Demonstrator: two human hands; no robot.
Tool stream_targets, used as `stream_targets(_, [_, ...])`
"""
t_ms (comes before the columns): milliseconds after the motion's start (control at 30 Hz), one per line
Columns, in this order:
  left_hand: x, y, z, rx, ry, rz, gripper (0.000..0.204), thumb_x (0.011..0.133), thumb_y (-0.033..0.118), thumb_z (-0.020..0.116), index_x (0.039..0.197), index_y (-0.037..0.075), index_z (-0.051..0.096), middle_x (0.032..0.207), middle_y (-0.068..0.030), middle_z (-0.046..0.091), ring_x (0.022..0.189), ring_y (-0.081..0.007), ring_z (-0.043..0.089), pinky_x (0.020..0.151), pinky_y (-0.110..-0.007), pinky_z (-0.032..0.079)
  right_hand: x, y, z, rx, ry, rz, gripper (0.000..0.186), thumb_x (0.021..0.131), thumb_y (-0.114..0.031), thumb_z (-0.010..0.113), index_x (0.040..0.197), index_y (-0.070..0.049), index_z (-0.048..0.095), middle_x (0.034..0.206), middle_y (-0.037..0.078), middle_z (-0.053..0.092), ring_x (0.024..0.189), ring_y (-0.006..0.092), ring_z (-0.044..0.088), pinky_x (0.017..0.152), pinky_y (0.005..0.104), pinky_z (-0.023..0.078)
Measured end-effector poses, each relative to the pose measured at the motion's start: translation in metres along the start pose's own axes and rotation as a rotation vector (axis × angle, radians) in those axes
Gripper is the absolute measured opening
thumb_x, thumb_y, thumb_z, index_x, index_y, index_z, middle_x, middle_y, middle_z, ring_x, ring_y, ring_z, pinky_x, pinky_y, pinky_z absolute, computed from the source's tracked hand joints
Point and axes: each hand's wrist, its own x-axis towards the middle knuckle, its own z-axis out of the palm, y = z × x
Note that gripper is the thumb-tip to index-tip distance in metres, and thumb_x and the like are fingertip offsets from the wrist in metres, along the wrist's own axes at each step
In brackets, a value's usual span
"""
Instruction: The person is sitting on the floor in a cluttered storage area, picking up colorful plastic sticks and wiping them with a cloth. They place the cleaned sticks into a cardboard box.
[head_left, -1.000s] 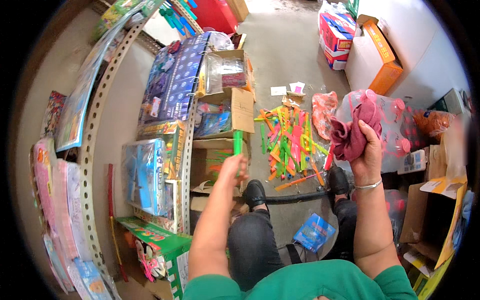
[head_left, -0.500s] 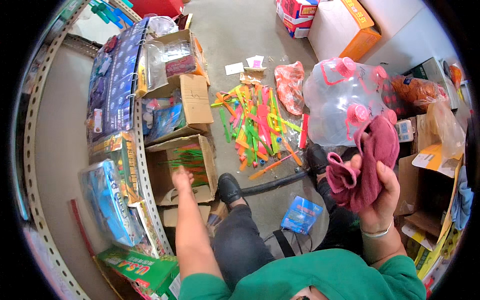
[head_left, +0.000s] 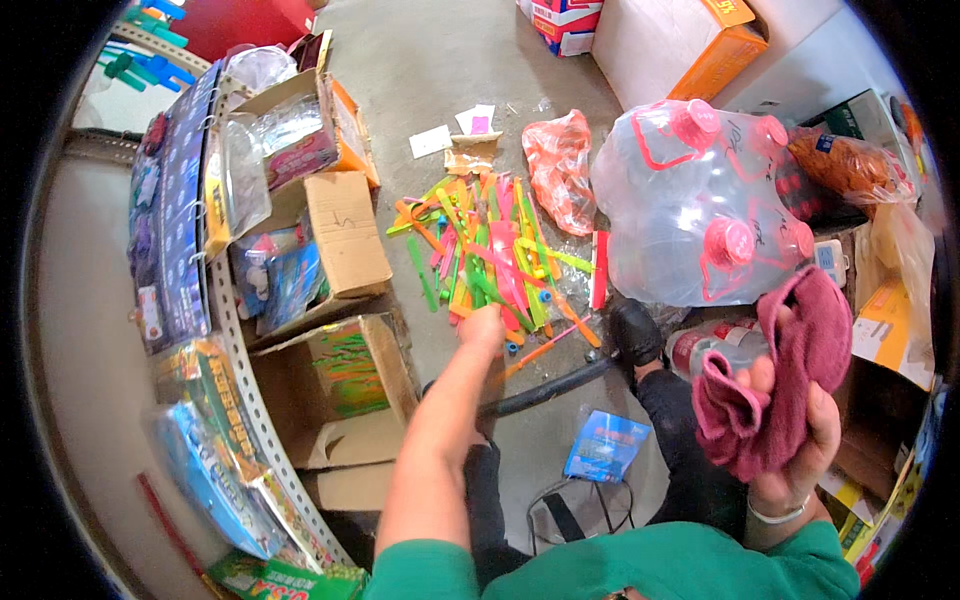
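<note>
My left hand (head_left: pixel 483 333) has come down at the near edge of a pile of bright plastic strips and sticks (head_left: pixel 505 250) on the floor. Its fingers point away from me and are hidden behind the hand, so I cannot see whether they hold anything. In my right hand (head_left: pixel 812 440), off to the right, a maroon cloth (head_left: pixel 790 370) is gripped, bunched up and partly folded over. Left of my left arm stands an open cardboard box (head_left: pixel 330 440) with green and orange sticks (head_left: pixel 352 372) inside.
Large clear bottles (head_left: pixel 650 225) with pink caps stand right of the pile, beside a crumpled orange-red plastic bag (head_left: pixel 560 165). A dark hose (head_left: pixel 545 392) crosses the floor near my shoes. A blue packet (head_left: pixel 605 445) lies between my legs. Packed shelving (head_left: pixel 225 300) runs along the left.
My left hand has moved right, from the cardboard box with sticks to the pile on the floor. My right hand, still holding the cloth, appears slightly lower and further right. The view has shifted.
</note>
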Motion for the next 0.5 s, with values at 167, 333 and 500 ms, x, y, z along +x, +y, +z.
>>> stream_targets(167, [0.026, 0.047, 0.015, -0.136, 0.107, -0.295, 0.034, 0.076, 0.036, 0.054, 0.083, 0.002, 0.057, 0.088, -0.0186, 0.060, 0.080, -0.0335, 0.059, 0.069, -0.043, 0.047, 0.007, 0.005, 0.000, -0.060, 0.100, -0.008, 0.081, 0.068, -0.039, 0.060, 0.129, -0.002, 0.021, 0.072, 0.009, 0.050, 0.067, 0.0232, 0.052, 0.061, 0.0334, 0.046])
stream_targets(333, [0.033, 0.048, 0.014, -0.157, 0.079, -0.387, 0.028, 0.071, 0.027, 0.057, 0.083, 0.002, 0.059, 0.089, -0.0181, 0.060, 0.081, -0.0323, 0.059, 0.069, -0.043, 0.047, 0.010, 0.003, -0.008, -0.040, 0.014, 0.053, 0.071, 0.072, -0.033, 0.058, 0.127, -0.003, 0.024, 0.077, 0.011, 0.049, 0.075, 0.0234, 0.050, 0.071, 0.0348, 0.044])
stream_targets(500, [0.031, 0.028, 0.006, -0.158, 0.099, -0.251, 0.026, 0.073, 0.024, 0.051, 0.085, 0.002, 0.058, 0.084, -0.0203, 0.060, 0.077, -0.0350, 0.058, 0.069, -0.046, 0.046, 0.012, 0.003, -0.013, -0.067, -0.004, 0.073, 0.068, 0.075, -0.032, 0.056, 0.128, -0.003, 0.023, 0.076, 0.010, 0.047, 0.074, 0.0218, 0.050, 0.068, 0.0329, 0.045])
